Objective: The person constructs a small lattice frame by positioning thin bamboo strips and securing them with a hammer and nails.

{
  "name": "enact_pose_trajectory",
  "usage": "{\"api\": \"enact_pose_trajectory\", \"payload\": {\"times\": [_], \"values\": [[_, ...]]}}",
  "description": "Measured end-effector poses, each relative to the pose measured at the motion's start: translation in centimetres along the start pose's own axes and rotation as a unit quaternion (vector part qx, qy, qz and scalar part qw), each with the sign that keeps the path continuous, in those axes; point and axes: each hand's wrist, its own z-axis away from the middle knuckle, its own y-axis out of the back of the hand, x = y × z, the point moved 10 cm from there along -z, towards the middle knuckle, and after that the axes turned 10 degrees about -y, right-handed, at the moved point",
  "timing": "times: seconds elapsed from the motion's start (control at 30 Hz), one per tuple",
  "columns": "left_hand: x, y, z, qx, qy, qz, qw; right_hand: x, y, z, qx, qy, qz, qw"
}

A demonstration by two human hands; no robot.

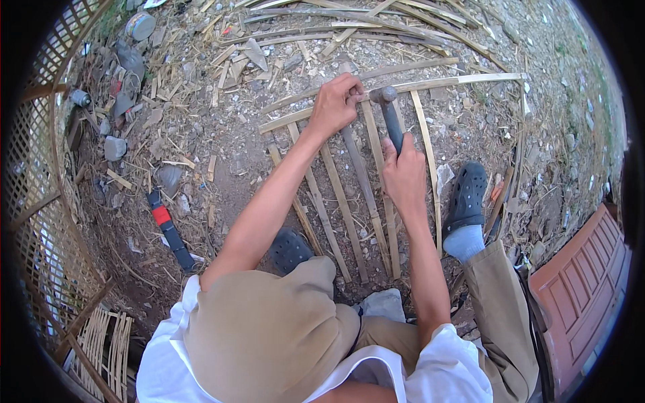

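My right hand [405, 173] is wrapped round the dark handle of a hammer [392, 122]. The hammer's metal head rests over or just above a long crosswise wooden slat [490, 79], close to my left fingertips. My left hand [333, 106] lies over that same slat with its fingers pinched together. What the pinch holds is too small to make out. Several narrow wooden slats [344, 201] run from the crosswise piece toward me, spaced side by side on the ground. Just beyond lies another curved slat [410, 67], partly hidden behind my left hand.
Loose wooden strips [376, 25] are heaped at the far side. A black strap-like object with a red band [161, 215] lies left. Lattice panels [47, 168] stand at the left edge; a brown moulded panel [578, 282] leans at right. My dark clogs [468, 195] flank the slats.
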Motion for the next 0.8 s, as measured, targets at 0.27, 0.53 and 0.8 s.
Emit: {"api": "enact_pose_trajectory", "payload": {"times": [0.27,0.53,0.8], "values": [[0.8,0.2,0.0,0.022,0.011,-0.024,0.999,-1.1,0.3,-0.8,0.010,0.031,0.070,0.997],[0.4,-0.1,0.1,0.005,0.026,0.022,0.999,-1.7,1.2,-1.9,-0.026,0.041,0.127,0.991],[0.1,0.5,0.2,0.022,0.019,0.020,0.999,-2.0,2.0,-2.6,-0.027,0.070,0.145,0.987]]}}
